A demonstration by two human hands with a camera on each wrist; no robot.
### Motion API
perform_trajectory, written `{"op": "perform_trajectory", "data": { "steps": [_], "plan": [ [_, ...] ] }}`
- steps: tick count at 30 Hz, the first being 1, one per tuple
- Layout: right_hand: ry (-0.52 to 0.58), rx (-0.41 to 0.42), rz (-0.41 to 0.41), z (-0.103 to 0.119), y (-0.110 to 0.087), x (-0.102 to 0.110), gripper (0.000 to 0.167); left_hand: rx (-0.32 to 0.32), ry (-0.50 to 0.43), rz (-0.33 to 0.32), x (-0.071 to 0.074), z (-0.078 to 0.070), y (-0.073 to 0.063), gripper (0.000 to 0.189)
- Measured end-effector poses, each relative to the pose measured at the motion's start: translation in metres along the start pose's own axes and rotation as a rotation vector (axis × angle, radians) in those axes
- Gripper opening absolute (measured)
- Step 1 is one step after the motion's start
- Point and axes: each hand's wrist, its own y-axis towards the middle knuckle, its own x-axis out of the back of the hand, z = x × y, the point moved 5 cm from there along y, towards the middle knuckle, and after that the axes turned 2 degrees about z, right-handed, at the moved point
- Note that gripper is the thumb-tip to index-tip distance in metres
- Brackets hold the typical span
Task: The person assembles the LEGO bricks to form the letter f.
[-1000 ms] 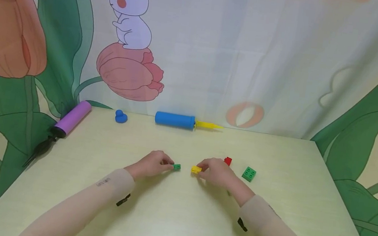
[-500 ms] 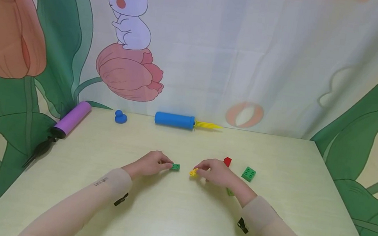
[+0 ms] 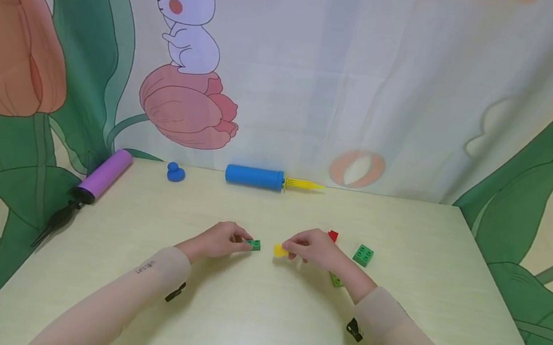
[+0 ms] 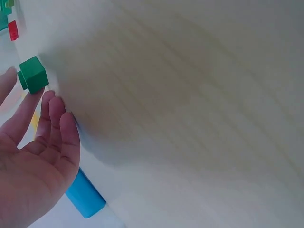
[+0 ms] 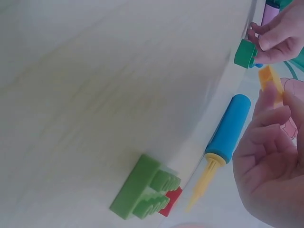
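Between thumb and fingers, my left hand (image 3: 220, 239) pinches a green building brick (image 3: 255, 244), its studs facing up in the head view. The left wrist view shows that green brick (image 4: 34, 74) at the fingertips. A short gap to the right, my right hand (image 3: 316, 248) pinches a yellow building brick (image 3: 279, 250) by thumb and fingertips; a smooth side faces the head camera. Partly behind the right hand lies a red brick (image 3: 333, 236). A light green brick (image 3: 336, 280) shows below the right wrist, partly covered, and a dark green brick (image 3: 363, 255) lies further right.
A blue hand pump (image 3: 255, 177) with a yellow nozzle lies along the table's back edge. Left of it sits a blue rubber duck (image 3: 175, 172). A purple pump (image 3: 107, 175) with a black end lies at the table's left edge. A printed curtain (image 3: 289, 70) hangs behind.
The yellow brick has been turned in my right fingers, from studs showing to a smooth side, and shifted slightly left. My left hand with the green brick has drifted slightly left.
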Motion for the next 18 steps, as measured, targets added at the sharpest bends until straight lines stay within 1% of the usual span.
{"op": "perform_trajectory", "data": {
  "steps": [4, 11, 15, 18],
  "plan": [
    [0.029, 0.005, 0.02, 0.0024, -0.0016, -0.0006, 0.023, -0.017, 0.001, -0.001, -0.0012, 0.0003, 0.0009, 0.032],
    [0.015, 0.017, 0.008, 0.0061, -0.0027, -0.0003, 0.024, 0.013, 0.022, -0.047, -0.0015, 0.0026, 0.0024, 0.025],
    [-0.008, 0.065, -0.003, 0.0063, -0.0015, -0.0015, 0.024, 0.011, 0.03, -0.066, -0.0015, 0.0, 0.0024, 0.022],
    [-0.044, 0.102, -0.015, 0.0075, -0.0005, -0.0027, 0.024, 0.003, 0.019, -0.053, -0.0028, -0.0024, 0.0019, 0.021]
  ]
}}
